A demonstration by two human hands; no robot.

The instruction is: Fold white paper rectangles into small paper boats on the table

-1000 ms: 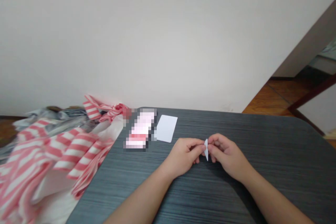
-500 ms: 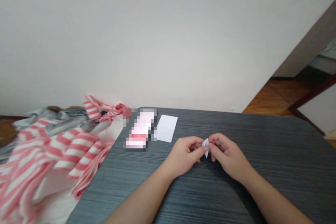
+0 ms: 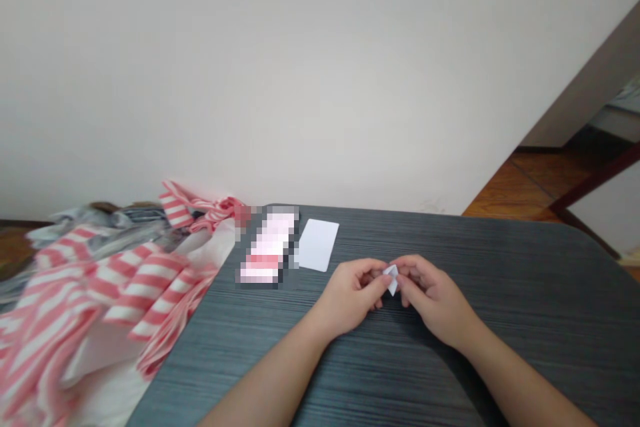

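Between the fingertips of both hands is a small piece of folded white paper, pinched to a compact pointed shape. My left hand holds it from the left, and my right hand holds it from the right. Both hands hover close together over the dark grey wood-grain table. My fingers hide part of the paper. Up and to the left of my left hand lies a blank white rectangular card, not touching either hand.
A pixelated, blurred pink and white object lies next to the card. Red-and-white striped fabric is heaped beyond the table's left edge. A white wall stands behind the table, and a wooden floor shows at the right.
The paper has gone from a long narrow pointed strip to a shorter, more compact folded shape. My fingers have closed in around it, and the hands have drawn slightly closer.
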